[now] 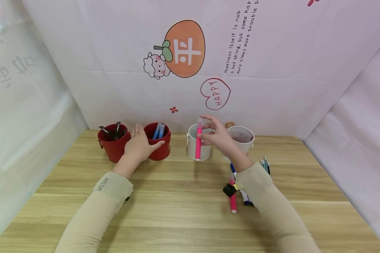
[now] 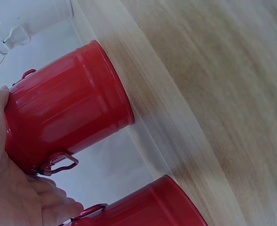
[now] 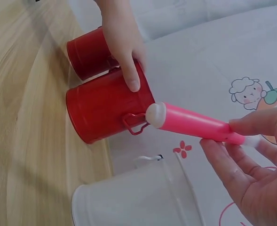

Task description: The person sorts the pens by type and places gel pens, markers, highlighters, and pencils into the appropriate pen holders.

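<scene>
I have the pink marker [image 1: 198,146] pinched in my right hand [image 1: 219,137], nearly upright, overlapping the left white bucket [image 1: 206,153] from the head view; this hand is nearer it. My left hand [image 1: 139,146], spread, thumbs the right red bucket [image 1: 160,151].

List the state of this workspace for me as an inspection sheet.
Surface: wood-grain table.
Job's things: pink pen, held by the left white bucket, not inside; right white bucket; right red bucket with blue pens; left red bucket with dark items, unclear.
Clutter: second pink pen, blue-and-white pens and thin pens by the right sleeve, partly hidden.
Left hand: thumb on right red bucket, fingers between the red buckets.
Right hand: pinches the pink pen.
Cables: nothing seen.
Surroundings: printed white cloth behind.
</scene>
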Available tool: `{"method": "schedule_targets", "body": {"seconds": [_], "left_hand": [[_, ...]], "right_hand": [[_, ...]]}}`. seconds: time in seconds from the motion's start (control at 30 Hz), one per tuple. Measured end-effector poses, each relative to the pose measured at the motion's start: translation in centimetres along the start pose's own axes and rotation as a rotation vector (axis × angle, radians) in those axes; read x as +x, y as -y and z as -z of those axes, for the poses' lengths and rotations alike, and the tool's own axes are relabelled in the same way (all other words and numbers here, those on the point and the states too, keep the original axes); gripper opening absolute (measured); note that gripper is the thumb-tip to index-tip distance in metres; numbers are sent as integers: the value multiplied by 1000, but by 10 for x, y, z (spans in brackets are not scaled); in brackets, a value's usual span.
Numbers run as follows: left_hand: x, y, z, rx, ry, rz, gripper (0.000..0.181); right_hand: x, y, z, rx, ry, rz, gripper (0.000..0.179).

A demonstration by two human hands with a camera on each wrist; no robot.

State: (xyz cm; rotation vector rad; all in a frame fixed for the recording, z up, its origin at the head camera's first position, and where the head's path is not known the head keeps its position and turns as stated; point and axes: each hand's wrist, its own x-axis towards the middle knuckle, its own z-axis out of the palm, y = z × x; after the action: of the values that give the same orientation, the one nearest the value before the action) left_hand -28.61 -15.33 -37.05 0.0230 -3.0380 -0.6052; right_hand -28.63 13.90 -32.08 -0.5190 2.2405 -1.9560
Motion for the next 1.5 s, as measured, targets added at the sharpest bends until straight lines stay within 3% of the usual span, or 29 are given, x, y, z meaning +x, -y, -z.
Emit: {"method": "schedule_targets", "body": {"seconds": [0.57,1.13,1.33,1.5], "left_hand": [[0,-2,3,33,21,11,120],[0,-2,3,39,25,16,119],[-1,-3,4,31,29,14,119],[0,-2,4,30,28,16,119]], "right_hand": [[32,-5,-52,247,-249,164,69],[53,-15,-82,423,-427,198,67],[55,-15,-90,392,-423,203,59],[54,-15,-96,287,-386,190,54]]}}
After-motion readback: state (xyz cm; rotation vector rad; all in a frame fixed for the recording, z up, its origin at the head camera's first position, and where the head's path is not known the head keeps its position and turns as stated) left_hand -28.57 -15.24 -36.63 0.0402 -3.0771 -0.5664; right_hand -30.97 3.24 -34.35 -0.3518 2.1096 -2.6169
